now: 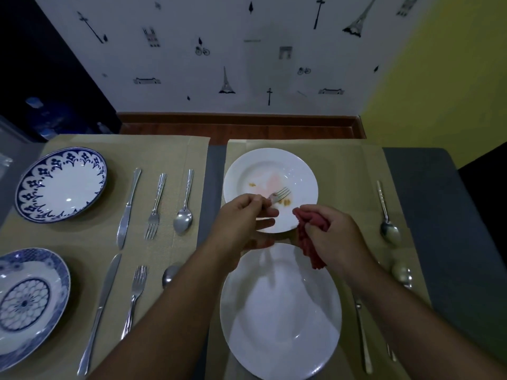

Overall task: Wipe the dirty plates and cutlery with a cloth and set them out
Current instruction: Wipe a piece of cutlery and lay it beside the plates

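Left hand (241, 215) pinches a fork (279, 195) by its handle, tines over the far, soiled white plate (270, 163). Right hand (329, 231), just right of it, has fingers curled tight round a red cloth (308, 242) above the near white plate (279, 325).

Home dining room, laid table (428, 171), placemats (175, 149), Eiffel Tower wallpaper (226, 80)

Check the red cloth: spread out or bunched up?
Bunched up. The red cloth is crumpled in the grip of the right hand, with a tail hanging below the palm.
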The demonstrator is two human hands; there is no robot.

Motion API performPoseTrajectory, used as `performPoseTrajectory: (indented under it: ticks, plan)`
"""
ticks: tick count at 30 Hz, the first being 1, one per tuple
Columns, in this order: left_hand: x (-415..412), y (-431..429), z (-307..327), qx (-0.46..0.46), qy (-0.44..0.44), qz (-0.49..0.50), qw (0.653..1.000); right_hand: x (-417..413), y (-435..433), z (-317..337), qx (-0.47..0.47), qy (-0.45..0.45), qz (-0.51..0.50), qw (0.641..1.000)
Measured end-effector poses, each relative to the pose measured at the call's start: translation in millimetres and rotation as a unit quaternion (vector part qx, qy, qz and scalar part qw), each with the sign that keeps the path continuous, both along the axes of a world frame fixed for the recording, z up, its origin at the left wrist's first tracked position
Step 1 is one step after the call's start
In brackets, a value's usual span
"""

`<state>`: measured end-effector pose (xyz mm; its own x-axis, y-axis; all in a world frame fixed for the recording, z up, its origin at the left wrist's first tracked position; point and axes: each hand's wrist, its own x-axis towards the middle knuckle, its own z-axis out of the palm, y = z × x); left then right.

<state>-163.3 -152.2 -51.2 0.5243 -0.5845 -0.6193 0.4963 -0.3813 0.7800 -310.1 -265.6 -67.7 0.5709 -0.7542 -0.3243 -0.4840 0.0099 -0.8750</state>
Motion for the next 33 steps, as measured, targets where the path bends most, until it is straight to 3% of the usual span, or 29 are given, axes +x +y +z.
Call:
performPoseTrajectory:
  ticks: [17, 22, 33]
  plan:
    - [-27.8, -5.2, -11.5, -0.091, 0.137, 0.074, 0.984, -36.4, -1.4, 4.2, 0.016, 0.007, 0.008, 1.0]
    - [-37.0, -16.4, -18.2, -0.054, 0.093, 0.057, 0.993, -50.2, -8.2, 0.8, 0.057, -0.013, -0.01, 0.998]
    - [-76.9, -94.9, -39.0, 0.01, -0.049, -0.064, 0.997, -93.7, -60.1, -22.7, 0.04, -0.025, -0.044, 0.998]
